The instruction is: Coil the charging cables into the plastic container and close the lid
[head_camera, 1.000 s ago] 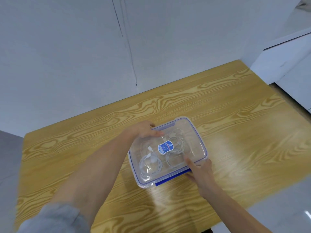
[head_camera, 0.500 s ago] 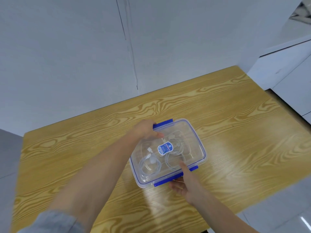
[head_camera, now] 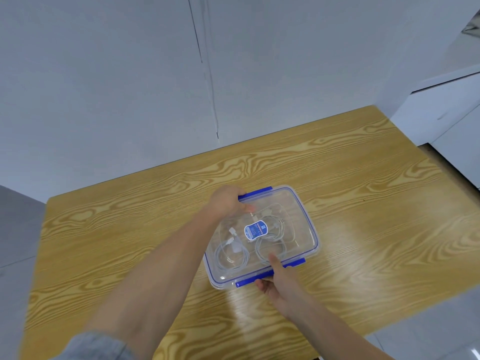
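Note:
A clear plastic container [head_camera: 307,231] with blue trim sits on the wooden table, its transparent lid [head_camera: 288,203] lying on top. White charging cables [head_camera: 232,255] lie coiled inside, visible through the lid under a blue label. My left hand [head_camera: 227,201] grips the far blue latch [head_camera: 257,192] at the container's far-left corner, thumb on the lid. My right hand [head_camera: 279,279] holds the near blue latch [head_camera: 296,263], thumb pressing on the lid and fingers curled under the edge.
The wooden table [head_camera: 376,203] meets a grey wall at its far edge. A white cabinet [head_camera: 452,120] stands to the right of the table. Grey floor shows at the lower right.
The far blue latch came into view under my left hand. My right hand slid left along the near latch and its fingers went under the edge. The view shifted slightly.

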A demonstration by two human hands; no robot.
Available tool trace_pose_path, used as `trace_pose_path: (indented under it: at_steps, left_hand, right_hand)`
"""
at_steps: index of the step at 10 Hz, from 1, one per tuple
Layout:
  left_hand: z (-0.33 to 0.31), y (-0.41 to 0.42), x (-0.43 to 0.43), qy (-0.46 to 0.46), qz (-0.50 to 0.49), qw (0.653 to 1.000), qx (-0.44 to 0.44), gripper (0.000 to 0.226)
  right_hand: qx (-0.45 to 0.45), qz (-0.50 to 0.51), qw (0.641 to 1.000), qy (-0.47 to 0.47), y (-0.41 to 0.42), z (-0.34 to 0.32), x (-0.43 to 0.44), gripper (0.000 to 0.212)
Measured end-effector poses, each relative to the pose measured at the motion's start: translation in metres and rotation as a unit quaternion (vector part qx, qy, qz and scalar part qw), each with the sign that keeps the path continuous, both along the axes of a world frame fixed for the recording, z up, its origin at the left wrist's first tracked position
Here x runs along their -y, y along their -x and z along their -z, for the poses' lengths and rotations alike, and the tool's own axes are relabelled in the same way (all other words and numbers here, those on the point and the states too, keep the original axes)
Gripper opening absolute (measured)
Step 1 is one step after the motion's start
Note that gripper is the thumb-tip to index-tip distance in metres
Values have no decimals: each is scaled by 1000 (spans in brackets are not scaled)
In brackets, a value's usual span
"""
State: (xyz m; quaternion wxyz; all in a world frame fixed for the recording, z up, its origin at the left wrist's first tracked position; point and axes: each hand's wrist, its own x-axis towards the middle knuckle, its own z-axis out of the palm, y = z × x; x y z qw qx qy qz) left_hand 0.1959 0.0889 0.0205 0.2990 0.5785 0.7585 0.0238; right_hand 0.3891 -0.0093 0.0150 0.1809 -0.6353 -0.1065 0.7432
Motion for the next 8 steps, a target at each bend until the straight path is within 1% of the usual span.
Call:
trace_pose_path:
  at_steps: [2,4,5,6,7,8]
  left_hand:
    - [2,-2,1,-1,-12,1000,-6,34]
    - [1,-5,4,-7,-36,999,29,30]
    - [-3,-8,7,-3,-13,1000,15,29]
    - [-11,-16,15,-15,-8,999,-31,30]
    - [-14,-22,25,-59,-1,994,-88,26]
    - [-26,-28,29,-97,-13,991,-88,24]
  right_hand:
    - [-16,11,1000,8,2,3,-1,34]
    - [-24,3,1000,6,2,0,-3,31]
    - [-16,-50,998,38,-5,-9,-10,32]
    - [12,-183,980,73,-20,-22,-21,39]
    - [38,-322,945,50,-36,-27,-28,40]
    - [66,-415,906,-48,-37,-48,-39,27]
